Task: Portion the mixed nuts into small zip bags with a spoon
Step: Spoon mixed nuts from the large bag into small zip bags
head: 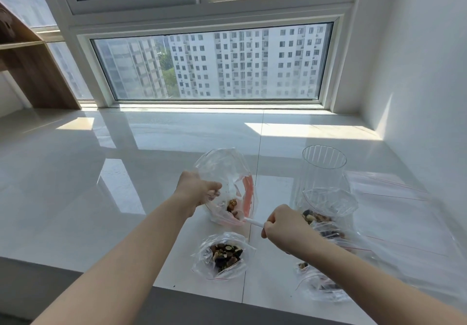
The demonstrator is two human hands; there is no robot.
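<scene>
left hand (199, 190): pinching rim of clear zip bag with red seal strip (227, 185), mouth held open, mid-sill
right hand (283, 226): curled round white spoon handle (254, 222), tip inside that bag's mouth
mixed nuts (232, 207): small heap in held bag
filled clear bag (225, 255): open, near front edge of white tiled sill (101, 173)
ribbed clear plastic jar (324, 170): upright, toward right edge
empty flat zip bags (394, 198): right edge, beside jar

High-rise flat: window (207, 64) facing tower blocks
</scene>
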